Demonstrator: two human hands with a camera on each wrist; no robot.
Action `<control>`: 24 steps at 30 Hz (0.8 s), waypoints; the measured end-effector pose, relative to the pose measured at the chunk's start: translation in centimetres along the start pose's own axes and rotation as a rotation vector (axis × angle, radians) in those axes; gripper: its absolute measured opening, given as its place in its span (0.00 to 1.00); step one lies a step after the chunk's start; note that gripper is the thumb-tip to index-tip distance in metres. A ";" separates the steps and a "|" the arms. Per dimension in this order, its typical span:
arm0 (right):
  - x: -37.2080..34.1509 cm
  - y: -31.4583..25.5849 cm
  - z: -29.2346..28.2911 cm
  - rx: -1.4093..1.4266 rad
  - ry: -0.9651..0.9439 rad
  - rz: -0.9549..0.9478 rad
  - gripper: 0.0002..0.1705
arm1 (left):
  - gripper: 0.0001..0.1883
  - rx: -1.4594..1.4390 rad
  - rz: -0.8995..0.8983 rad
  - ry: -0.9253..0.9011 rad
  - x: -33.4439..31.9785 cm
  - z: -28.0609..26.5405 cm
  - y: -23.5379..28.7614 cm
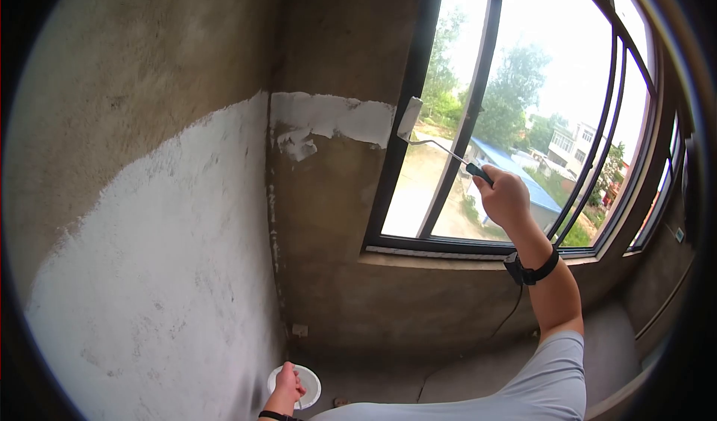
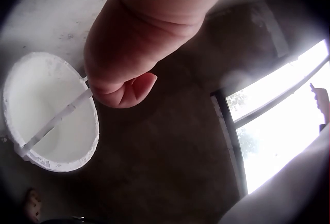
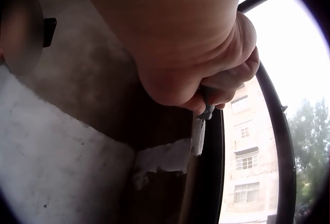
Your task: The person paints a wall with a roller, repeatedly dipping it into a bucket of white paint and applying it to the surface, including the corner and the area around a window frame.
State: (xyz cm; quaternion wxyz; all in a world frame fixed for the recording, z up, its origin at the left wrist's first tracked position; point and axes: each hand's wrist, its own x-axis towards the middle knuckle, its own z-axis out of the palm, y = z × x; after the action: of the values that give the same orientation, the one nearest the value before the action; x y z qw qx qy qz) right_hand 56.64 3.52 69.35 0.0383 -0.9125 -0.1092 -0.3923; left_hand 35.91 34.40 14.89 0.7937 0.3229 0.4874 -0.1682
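Sleeve (image 1: 549, 369) nearest; right hand (image 1: 506, 197), fingers gripping roller (image 1: 409, 119), by window (image 1: 549, 92); left hand (image 1: 288, 381), fingers apparently round bucket handle (image 2: 59, 120).

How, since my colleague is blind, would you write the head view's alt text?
A person's right hand holds a paint roller at a dark window frame; the left hand holds a white bucket beside a partly whitened wall.
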 end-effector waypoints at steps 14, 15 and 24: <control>1.2 -1.9 0.1 -0.060 -0.160 -0.014 0.15 | 0.15 -0.025 -0.001 0.006 0.1 0.1 -0.6; 1.2 -1.9 0.2 -0.059 -0.162 -0.014 0.15 | 0.15 -0.026 -0.002 0.008 0.1 0.1 -0.5; 2.0 -4.8 0.0 -0.084 -0.263 0.012 0.14 | 0.15 -0.026 0.006 0.017 0.2 -0.2 -0.1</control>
State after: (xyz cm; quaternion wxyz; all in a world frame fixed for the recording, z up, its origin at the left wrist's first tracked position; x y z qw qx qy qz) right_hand 56.93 8.58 70.73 -0.0124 -0.9575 -0.0912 -0.2734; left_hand 35.80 34.44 14.59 0.7941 0.3155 0.4953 -0.1570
